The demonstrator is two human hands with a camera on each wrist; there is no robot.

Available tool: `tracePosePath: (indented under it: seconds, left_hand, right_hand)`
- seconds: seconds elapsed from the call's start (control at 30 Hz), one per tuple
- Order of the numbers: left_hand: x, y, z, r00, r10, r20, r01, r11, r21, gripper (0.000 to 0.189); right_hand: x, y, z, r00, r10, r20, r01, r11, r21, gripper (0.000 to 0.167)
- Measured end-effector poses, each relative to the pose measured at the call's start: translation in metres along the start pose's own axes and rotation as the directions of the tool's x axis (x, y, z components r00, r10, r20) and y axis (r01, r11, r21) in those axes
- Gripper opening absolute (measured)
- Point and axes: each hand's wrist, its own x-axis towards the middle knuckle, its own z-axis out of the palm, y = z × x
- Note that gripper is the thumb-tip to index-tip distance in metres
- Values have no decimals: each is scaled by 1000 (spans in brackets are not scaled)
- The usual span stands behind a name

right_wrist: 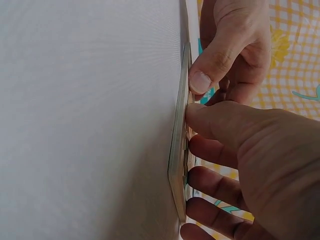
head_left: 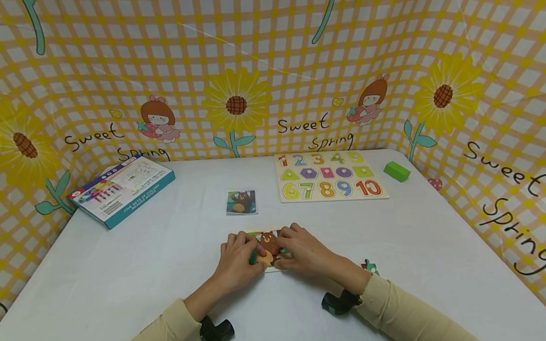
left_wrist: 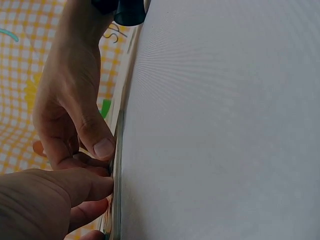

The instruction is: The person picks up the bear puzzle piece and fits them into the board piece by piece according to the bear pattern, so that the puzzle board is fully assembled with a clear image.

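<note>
A small flat bear puzzle [head_left: 268, 240] lies on the table between both hands. My left hand [head_left: 235, 257] holds its left side, with fingers bent over the picture and the thumb low near the front edge. From the other side my right hand [head_left: 306, 249] grips the right part, fingers curved toward the far edge and thumb at the near one. The two thumbs are close together. In the right wrist view the puzzle's pale edge [right_wrist: 175, 160] shows, with right fingertips on its picture face. A small green puzzle piece [head_left: 369, 267] lies beside my right wrist, partly hidden by it.
Beyond the puzzle lies a square bear picture card [head_left: 241, 202]. A number and shape board [head_left: 332, 176] stands back right, beside a green block [head_left: 397, 171]. A teal-edged bead box [head_left: 124, 190] is at back left. Checked cloth [head_left: 233, 53] walls the table.
</note>
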Motion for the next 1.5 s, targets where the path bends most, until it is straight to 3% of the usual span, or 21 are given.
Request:
tracePosePath:
  seconds: [0.33, 0.57, 1.03, 1.5]
  left_hand:
    - [-1, 0, 0, 1000, 0, 7, 0, 1000, -10, 11]
    - [-1, -1, 0, 1000, 6, -7, -6, 1000, -16, 11]
    - [0, -1, 1, 1000, 7, -16, -8, 1000, -14, 10]
    - [0, -2, 1, 1000, 6, -6, -6, 1000, -22, 10]
  right_hand:
    - [-3, -2, -5, 999, 40, 35, -42, 998, 54, 20]
    - [-15, 5, -17, 999, 50, -10, -50, 997, 57, 21]
    - [-80, 39, -41, 984, 163, -68, -162, 987, 18, 23]
    - [-132, 67, -46, 964, 243, -109, -250, 966, -58, 28]
